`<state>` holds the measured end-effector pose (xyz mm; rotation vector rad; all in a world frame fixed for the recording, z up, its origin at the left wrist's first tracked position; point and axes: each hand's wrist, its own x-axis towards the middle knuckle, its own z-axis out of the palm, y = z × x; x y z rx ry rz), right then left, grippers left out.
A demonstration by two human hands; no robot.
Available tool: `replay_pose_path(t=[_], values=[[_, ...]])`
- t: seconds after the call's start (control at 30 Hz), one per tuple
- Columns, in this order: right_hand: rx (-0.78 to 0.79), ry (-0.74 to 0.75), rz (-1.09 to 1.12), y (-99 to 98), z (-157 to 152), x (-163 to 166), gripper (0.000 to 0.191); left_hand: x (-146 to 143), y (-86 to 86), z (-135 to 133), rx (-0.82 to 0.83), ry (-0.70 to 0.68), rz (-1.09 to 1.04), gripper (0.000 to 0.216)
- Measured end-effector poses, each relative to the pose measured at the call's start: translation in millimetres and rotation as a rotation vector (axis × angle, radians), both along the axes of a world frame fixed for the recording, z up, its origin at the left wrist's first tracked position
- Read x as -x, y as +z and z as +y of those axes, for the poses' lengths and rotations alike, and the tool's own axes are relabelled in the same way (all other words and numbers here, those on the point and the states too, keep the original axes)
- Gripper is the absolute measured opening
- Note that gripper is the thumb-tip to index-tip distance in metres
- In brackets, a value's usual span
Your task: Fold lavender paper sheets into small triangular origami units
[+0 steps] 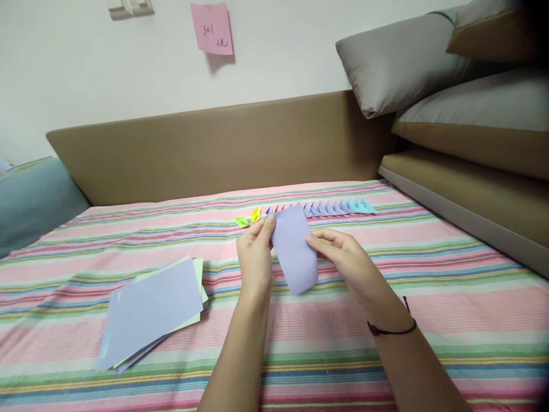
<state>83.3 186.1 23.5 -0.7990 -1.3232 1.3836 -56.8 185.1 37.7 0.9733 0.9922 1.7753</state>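
A sheet of lavender paper (295, 252) is held up above the striped cloth, bent a little near its lower end. My left hand (256, 252) pinches its left edge between thumb and fingers. On the opposite edge, my right hand (338, 252) grips it with thumb and forefinger; a dark cord bracelet (392, 331) circles that wrist. Just beyond the sheet lies a row of small folded paper pieces (328, 208), mostly purple with turquoise ones at the right end. Yellow (256, 214) and green folded pieces (242, 221) sit at its left end. The held sheet hides part of the row.
A loose stack of coloured paper (154, 309) lies to the left on the striped cloth (231, 355). Behind stands a brown backrest (223, 151). Grey and brown cushions (476, 109) are piled at right, and a blue-grey cushion (38, 194) is at left. A pink note (212, 28) hangs on the wall.
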Motion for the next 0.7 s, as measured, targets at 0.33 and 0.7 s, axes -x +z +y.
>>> replay_pose_path(t=[0.33, 0.7], values=[[-0.319, -0.465, -0.420, 2.4, -6.4, -2.5, 0.017, 9.4, 3.0, -1.3, -0.407, 0.351, 0.890, 0.044], [-0.749, -0.585, -0.897, -0.7, -5.7, 3.0, 0.023, 1.2, 2.3, -5.0, -0.669, 0.373, 1.638, 0.018]])
